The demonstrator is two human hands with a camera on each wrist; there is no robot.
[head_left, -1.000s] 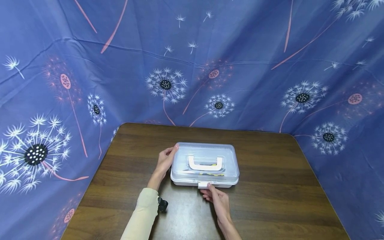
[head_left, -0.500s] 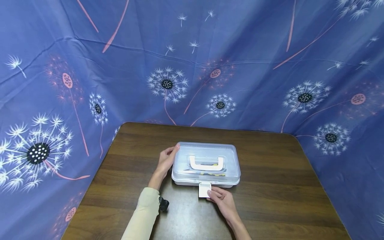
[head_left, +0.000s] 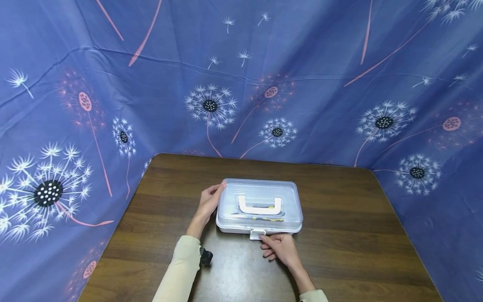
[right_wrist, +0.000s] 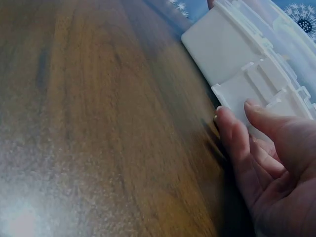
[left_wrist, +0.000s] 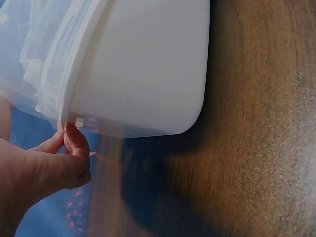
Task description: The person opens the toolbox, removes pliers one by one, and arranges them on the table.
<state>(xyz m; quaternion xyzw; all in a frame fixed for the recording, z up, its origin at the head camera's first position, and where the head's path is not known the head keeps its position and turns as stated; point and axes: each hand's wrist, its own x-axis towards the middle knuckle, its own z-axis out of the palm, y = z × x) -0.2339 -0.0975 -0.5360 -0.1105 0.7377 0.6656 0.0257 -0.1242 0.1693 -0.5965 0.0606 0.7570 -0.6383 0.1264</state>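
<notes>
A plastic storage box (head_left: 234,228) with a clear lid (head_left: 230,205) and a white carry handle (head_left: 260,209) sits on the table, lid down. Through the lid, yellow and dark items (head_left: 268,219) show, too blurred to name. My left hand (head_left: 209,203) holds the box's back left corner; in the left wrist view, thumb and fingers pinch the rim (left_wrist: 74,84). At the front, my right hand (head_left: 281,249) has its thumb on the right edge of the white latch (head_left: 256,234). The right wrist view shows the curled fingers (right_wrist: 237,138) at the latch's lower edge.
The brown wooden table (head_left: 351,235) stretches around the box on all sides. A blue curtain (head_left: 241,84) printed with dandelions hangs behind the table and along both sides. A small black device (head_left: 206,256) is strapped to the left wrist.
The latch first swung outward toward me, then turned back to a steeper angle near the front wall. My right hand followed it, shifting slightly right. My left hand kept its hold.
</notes>
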